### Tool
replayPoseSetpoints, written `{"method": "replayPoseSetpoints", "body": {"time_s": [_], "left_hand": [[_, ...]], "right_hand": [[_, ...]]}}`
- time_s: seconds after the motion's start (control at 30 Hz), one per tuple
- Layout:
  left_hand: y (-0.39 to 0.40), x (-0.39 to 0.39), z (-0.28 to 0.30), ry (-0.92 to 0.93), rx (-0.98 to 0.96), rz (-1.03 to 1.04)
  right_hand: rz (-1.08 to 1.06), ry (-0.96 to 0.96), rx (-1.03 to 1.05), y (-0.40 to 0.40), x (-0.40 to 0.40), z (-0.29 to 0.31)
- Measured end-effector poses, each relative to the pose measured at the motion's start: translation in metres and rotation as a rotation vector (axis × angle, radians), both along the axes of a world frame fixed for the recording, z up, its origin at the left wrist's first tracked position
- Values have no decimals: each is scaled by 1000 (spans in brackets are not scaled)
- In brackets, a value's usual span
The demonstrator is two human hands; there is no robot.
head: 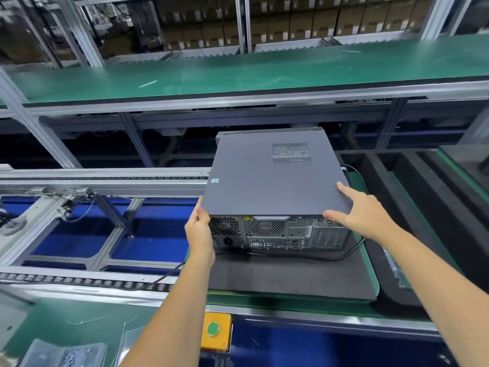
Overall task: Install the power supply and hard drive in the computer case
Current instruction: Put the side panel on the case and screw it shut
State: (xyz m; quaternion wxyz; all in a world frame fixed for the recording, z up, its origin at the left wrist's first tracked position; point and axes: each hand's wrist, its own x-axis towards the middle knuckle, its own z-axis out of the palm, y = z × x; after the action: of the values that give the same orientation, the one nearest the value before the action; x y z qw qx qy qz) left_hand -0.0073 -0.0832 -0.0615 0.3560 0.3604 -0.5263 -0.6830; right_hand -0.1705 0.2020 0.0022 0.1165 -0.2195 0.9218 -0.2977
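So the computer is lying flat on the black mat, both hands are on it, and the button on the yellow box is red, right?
Nearly. The head view shows the button on the yellow box is green, not red. The rest holds: the computer case lies flat on the black mat, the left hand grips its near left corner, and the right hand rests on its near right corner.

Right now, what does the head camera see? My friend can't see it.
Two hands hold a closed grey computer case lying on a black mat: left hand grips its near-left corner, right hand rests on top.
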Motion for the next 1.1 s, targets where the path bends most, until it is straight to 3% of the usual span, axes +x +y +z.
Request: {"method": "replayPoseSetpoints", "body": {"time_s": [0.23, 0.33, 0.57, 0.87, 1.0, 1.1], "left_hand": [[-3, 11, -1, -44, -98, -202], [-2, 16, -6, -140, -233, -262], [34, -4, -22, -218, -353, 23], [38, -7, -17, -261, -349, 96], [44, 4, -9, -374, -495, 256], [67, 11, -9, -282, -437, 252]], "right_hand": [[55, -46, 37, 2, 1, 1], [63, -22, 85, 0, 2, -1], [-12, -6, -14, -1, 6, -9], [-22, -16, -63, 1, 4, -13], [-29, -17, -71, 1, 5, -13], [-39, -19, -91, 1, 6, -15]]}}
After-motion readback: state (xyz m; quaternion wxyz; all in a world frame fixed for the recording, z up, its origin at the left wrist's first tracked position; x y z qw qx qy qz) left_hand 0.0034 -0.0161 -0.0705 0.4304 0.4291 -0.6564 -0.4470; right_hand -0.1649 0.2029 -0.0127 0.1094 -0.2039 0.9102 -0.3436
